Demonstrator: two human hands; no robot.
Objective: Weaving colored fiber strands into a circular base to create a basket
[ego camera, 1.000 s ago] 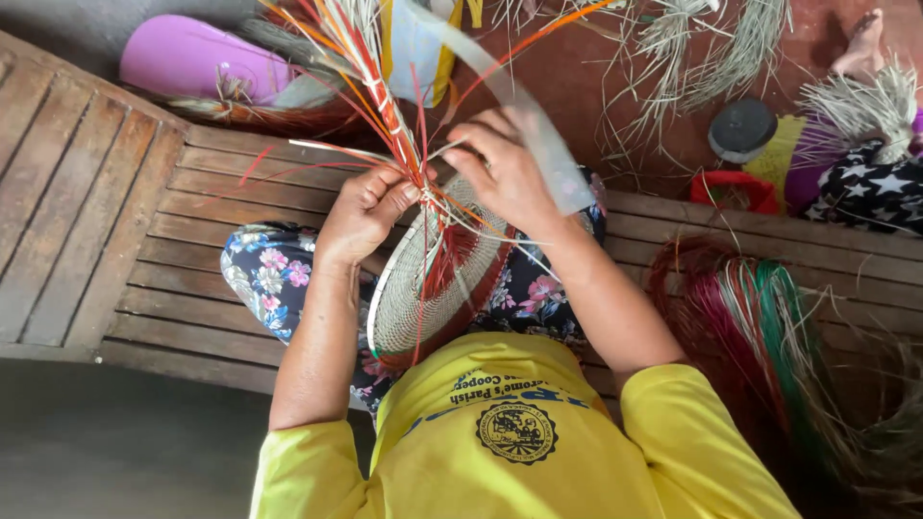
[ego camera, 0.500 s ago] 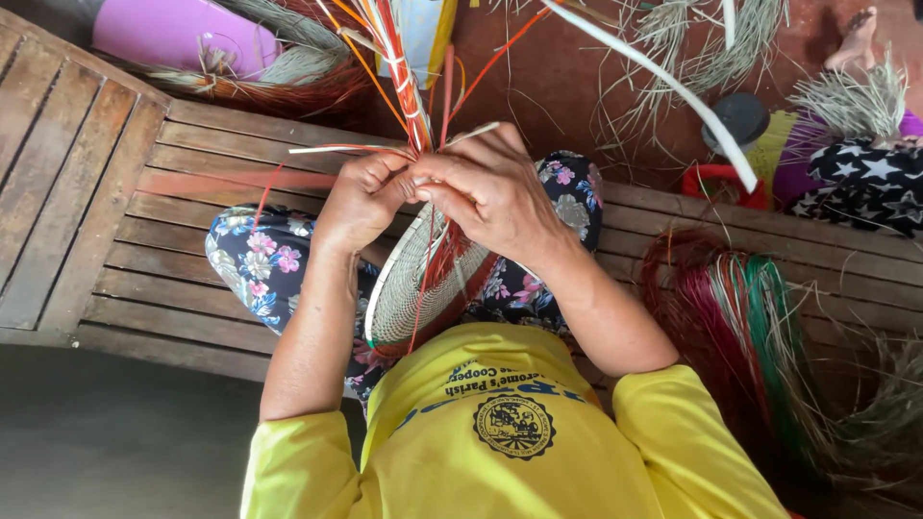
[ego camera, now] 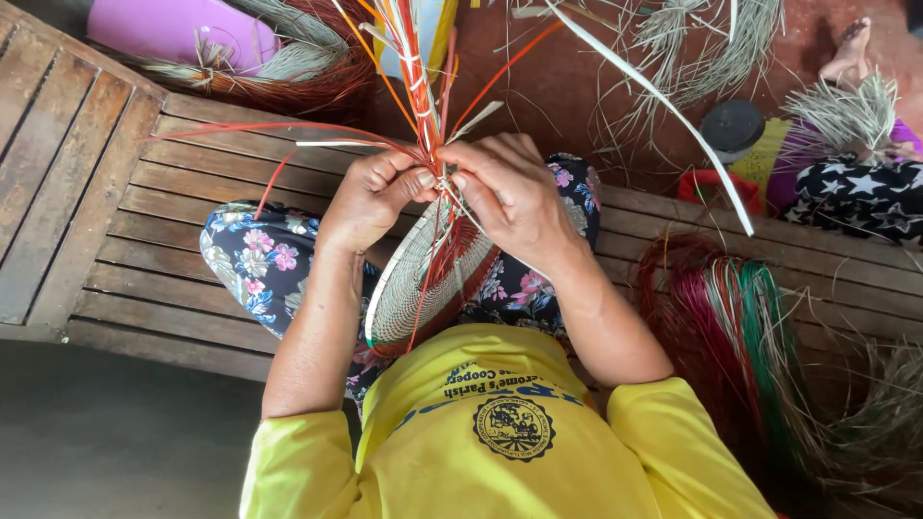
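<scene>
Woven disc (ego camera: 423, 279): left hand (ego camera: 370, 202) and right hand (ego camera: 510, 192) both pinched strands (ego camera: 423, 106) at rim; best kept taut, tight.

Your woven disc (ego camera: 423, 284) rests on your lap, over slatted counter (ego camera: 144, 221). Your left hand (ego camera: 370, 202) and right hand (ego camera: 510, 192) meet at disc's far edge. Loose strips (ego camera: 418, 77) fan beyond hands. Strand bundle (ego camera: 740, 327) lies on counter, right of you.
</scene>
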